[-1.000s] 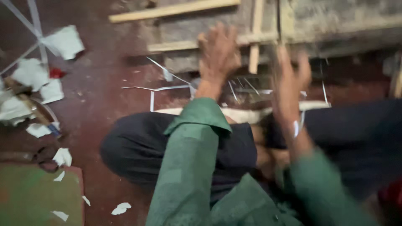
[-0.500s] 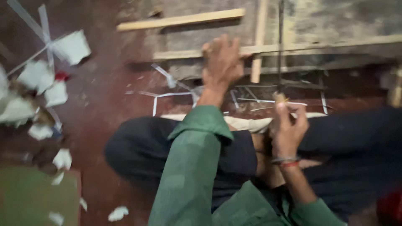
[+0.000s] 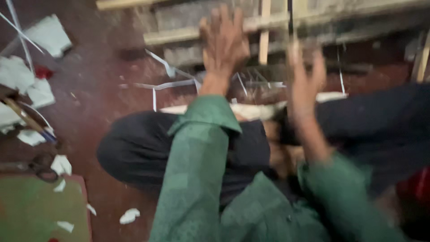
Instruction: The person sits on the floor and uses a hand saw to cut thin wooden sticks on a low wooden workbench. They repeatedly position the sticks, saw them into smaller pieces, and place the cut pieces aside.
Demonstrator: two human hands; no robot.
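Seated on the red floor (image 3: 103,89), my left hand (image 3: 224,42) reaches out flat onto the wooden frame (image 3: 188,33), fingers spread, gripping nothing; right hand (image 3: 304,78) blurred, open-looking, hold unclear; judging positioning step, next needs steadier aim.

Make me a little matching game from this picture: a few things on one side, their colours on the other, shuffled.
Things:
1. sleeve
2. floor
3. paper scraps
4. wooden slat

Colours:
a. white
b. pale tan
c. green
d. dark reddish brown

Pairs: 1-c, 2-d, 3-a, 4-b
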